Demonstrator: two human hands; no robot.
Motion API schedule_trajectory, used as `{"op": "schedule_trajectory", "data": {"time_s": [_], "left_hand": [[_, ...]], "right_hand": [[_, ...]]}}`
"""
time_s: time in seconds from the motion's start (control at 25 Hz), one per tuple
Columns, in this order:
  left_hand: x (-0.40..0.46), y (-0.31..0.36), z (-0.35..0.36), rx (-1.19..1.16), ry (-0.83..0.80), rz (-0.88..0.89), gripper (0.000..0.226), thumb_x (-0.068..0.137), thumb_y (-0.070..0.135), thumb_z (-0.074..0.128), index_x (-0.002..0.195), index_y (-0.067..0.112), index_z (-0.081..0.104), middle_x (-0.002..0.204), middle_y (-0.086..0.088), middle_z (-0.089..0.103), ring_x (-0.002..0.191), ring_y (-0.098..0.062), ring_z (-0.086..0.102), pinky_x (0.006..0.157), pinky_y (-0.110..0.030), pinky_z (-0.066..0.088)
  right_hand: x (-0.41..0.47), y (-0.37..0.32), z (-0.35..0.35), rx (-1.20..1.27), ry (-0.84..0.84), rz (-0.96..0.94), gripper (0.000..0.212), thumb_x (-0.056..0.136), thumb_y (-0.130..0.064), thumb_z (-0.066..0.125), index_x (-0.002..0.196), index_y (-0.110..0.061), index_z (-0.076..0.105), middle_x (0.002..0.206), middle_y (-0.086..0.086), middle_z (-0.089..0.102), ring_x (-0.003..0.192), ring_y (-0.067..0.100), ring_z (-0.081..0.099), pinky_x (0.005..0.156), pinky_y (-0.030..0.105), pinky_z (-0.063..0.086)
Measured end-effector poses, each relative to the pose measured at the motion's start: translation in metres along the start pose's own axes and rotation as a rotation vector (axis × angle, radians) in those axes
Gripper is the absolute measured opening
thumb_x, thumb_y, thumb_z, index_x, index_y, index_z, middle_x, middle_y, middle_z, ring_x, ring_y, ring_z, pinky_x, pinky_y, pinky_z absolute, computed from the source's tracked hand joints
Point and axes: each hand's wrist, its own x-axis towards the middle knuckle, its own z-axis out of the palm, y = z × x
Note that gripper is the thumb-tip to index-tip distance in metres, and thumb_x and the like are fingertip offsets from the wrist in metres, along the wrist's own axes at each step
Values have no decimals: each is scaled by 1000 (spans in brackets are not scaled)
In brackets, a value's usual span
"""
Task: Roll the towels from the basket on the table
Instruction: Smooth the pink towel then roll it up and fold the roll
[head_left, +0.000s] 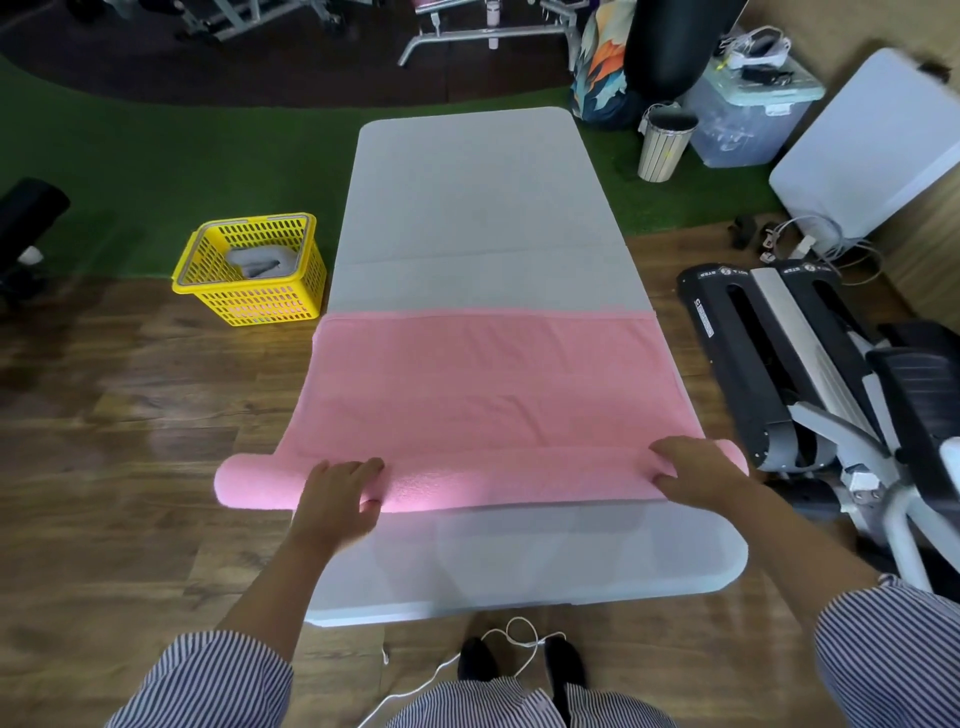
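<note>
Your striped sleeves (218, 675) frame both hands on the pink towel (488, 384), which lies across the near half of the grey table (478, 208). Your left hand (337, 493) and right hand (691, 467) curl their fingers over the rolled near edge, gripping it. Left of the table, the yellow basket (249, 301) on the floor holds a grey towel (257, 260).

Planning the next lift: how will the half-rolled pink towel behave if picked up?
The pink towel is probably floppy: its rolled ends overhang the table unsupported. Likely to unroll, since only both hands' fingers hold the roll.
</note>
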Motion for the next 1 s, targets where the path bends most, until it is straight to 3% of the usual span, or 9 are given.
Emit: {"op": "schedule_trajectory", "data": {"time_s": [0.12,0.2,0.36,0.52,0.6,0.68,0.8,1.0], "left_hand": [[-4,-15,1,-24,-58,5,54,68,26,61,121,15,62,113,-4,68,103,-25,64,98,-54,42],[-13,-28,4,36,-34,-18,67,61,20,77,124,10,58,123,-9,62,113,-29,60,98,-62,40],[-28,-45,1,73,62,-168,69,55,6,85,118,5,56,119,-16,61,113,-35,59,97,-64,37],[-28,-51,5,89,111,-166,67,58,-14,76,118,8,56,112,-15,64,105,-36,63,91,-70,41],[-25,-49,0,117,82,-189,54,63,-8,77,113,10,64,102,-9,70,96,-31,67,88,-70,41],[-22,-52,-11,137,9,-175,46,68,1,73,111,16,67,93,-4,72,88,-28,68,88,-62,44],[-20,-63,-20,102,-152,-147,42,79,17,56,120,24,62,102,2,70,97,-24,64,92,-50,41],[-26,-62,-2,95,82,-136,45,70,-2,69,112,13,64,113,-6,67,101,-31,65,90,-66,42]], "right_hand": [[-1,6,-2,49,-85,39,48,89,-32,50,135,-22,43,140,-4,45,129,17,40,107,34,29],[-1,13,3,128,-5,-15,50,85,-29,56,132,-17,45,134,-1,49,123,18,45,105,35,33],[-9,14,15,191,280,-90,40,78,-16,63,117,-7,57,113,6,58,101,28,57,90,37,43],[-18,18,31,148,235,-139,50,72,-20,61,119,-4,58,116,10,58,108,30,54,107,43,32],[-21,20,32,132,179,-133,56,73,-19,64,126,-6,52,124,8,54,116,27,48,112,40,24],[-21,21,32,145,181,-113,55,76,-15,65,128,-8,50,128,6,52,120,25,45,114,37,19],[-20,20,34,173,228,-82,49,80,-14,63,127,-8,52,128,8,54,121,26,47,114,32,10],[-14,12,31,153,219,-41,40,86,-14,56,126,-10,54,128,5,56,121,22,48,114,28,4]]}}
